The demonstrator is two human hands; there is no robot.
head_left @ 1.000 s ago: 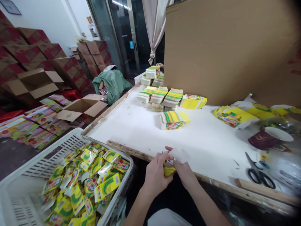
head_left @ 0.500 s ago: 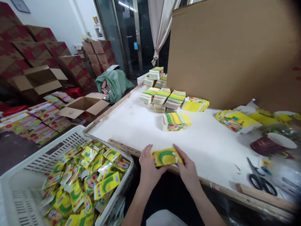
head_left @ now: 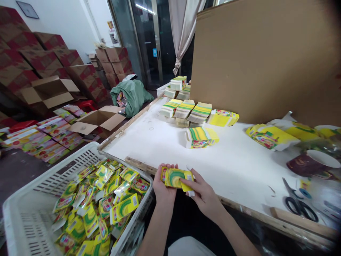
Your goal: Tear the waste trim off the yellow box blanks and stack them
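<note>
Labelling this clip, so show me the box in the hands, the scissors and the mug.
box [head_left: 174,177]: head view, its green-swirled front face.
scissors [head_left: 295,199]: head view, where the blades meet the handles.
mug [head_left: 299,164]: head view, its dark red side.

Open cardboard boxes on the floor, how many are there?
2. The far open box sits at left against the stacked cartons; the near open box lies beside the green bag. Others may be hidden.

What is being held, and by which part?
A yellow-green packet: left hand grips its left end, right hand its right end.
</note>
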